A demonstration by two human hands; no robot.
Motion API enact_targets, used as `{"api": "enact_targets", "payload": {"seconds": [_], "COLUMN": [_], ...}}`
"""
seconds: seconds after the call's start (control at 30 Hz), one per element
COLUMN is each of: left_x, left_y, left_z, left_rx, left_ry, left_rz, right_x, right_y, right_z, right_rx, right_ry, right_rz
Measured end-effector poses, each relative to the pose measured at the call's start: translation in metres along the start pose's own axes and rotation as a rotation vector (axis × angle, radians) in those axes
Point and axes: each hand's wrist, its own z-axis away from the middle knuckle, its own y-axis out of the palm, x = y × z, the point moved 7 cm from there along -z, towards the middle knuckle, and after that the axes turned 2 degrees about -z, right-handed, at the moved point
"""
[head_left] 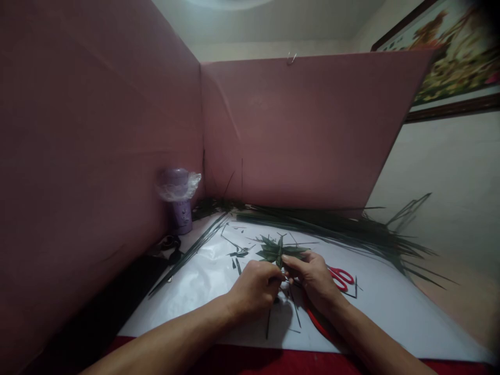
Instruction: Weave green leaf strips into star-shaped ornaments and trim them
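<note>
Well, right hand [313,273] pinched on green leaves [280,251].

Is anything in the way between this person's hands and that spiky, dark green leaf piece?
Nothing visible. The right hand grips the spiky, dark green leaf piece; the left hand is close by its lower end, contact unclear. The red-handled scissors lie beside the right hand, not between.

The white tabletop [183,297] is bounded left and back by pink panels [304,130], a picture [461,57] is hung at right, and the ceiling [297,26] is lit brightly overhead.
</note>
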Motion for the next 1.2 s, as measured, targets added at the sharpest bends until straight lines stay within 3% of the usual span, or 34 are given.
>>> {"api": "enact_targets", "payload": {"seconds": [0.33,0.6,0.97,1.2], "left_x": [-0.002,0.004,0.006,-0.008], "left_y": [0.0,-0.002,-0.004,-0.013], "left_z": [0.0,0.0,0.0,-0.002], "left_rx": [0.007,-0.031,-0.066,-0.028], "left_ry": [-0.013,-0.032,-0.055,0.001], "left_rz": [-0.008,-0.03,0.072,0.204], "right_x": [-0.001,-0.003,-0.002,-0.003], "right_y": [0.0,0.005,0.007,0.007], "right_z": [0.003,0.004,0.005,0.005], "right_rx": [-0.051,0.012,0.023,0.031], "right_ry": [0.03,0.074,0.072,0.074], "right_rz": [-0.029,-0.06,-0.07,-0.042]}}
